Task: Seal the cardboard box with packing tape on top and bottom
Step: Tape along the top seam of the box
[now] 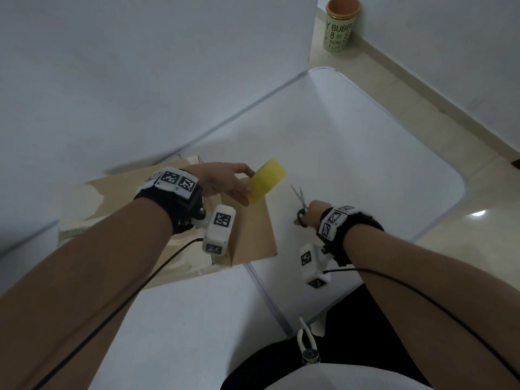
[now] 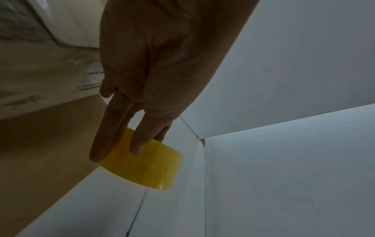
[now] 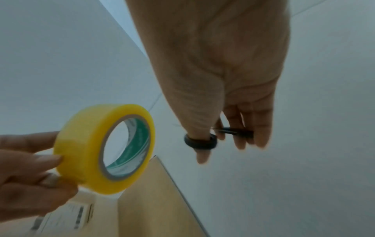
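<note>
A brown cardboard box (image 1: 250, 235) lies on the white table, its worn top showing a torn label (image 3: 81, 213). My left hand (image 1: 225, 182) holds a yellow roll of packing tape (image 1: 267, 180) by its rim, lifted over the box's right edge. The tape roll (image 3: 103, 149) shows a green-printed core, and the left wrist view has the fingers (image 2: 140, 141) lying across the tape roll (image 2: 146, 166). To the right, my right hand (image 1: 308, 213) holds small scissors (image 1: 300, 202), thumb through a black handle loop (image 3: 199, 141), blades pointing away over the table.
The white table (image 1: 365, 153) has a rounded far right corner and a seam near my body. A white wall stands behind the box. On the beige floor at the far right stands a pale green cup (image 1: 339, 23). Black cables run along both forearms.
</note>
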The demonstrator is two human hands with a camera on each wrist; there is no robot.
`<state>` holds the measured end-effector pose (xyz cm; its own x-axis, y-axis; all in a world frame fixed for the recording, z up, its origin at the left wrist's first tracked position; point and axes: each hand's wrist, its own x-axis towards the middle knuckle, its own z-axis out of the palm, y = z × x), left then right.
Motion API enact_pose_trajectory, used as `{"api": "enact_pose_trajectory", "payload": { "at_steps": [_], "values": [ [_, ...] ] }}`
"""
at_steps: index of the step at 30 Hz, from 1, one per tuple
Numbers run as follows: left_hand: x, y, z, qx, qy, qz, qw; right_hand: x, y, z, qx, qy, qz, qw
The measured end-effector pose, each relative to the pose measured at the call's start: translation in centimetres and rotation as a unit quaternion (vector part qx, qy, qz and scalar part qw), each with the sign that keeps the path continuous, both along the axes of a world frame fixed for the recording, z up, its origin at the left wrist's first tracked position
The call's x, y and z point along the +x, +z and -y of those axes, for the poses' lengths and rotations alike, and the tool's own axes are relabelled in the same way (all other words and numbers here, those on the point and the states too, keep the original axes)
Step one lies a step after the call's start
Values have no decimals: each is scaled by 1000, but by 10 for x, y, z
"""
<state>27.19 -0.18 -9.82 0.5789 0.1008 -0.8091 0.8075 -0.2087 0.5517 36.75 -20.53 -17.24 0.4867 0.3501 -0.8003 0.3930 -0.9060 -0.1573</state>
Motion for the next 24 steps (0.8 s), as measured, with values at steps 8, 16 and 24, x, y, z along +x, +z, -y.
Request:
{"api": "enact_pose_trajectory", "payload": {
  "at_steps": [8, 16, 24],
  "values": [
    [-12, 0, 4, 45, -4, 10, 999, 14, -6, -5, 58, -84, -21, 995],
    [-8, -12, 19, 158, -80, -6, 984, 28, 30, -29, 287, 10, -31, 957],
    [10, -3, 32, 236, -137, 45, 961, 16, 43, -46, 221, 190, 17, 956]
  ]
}}
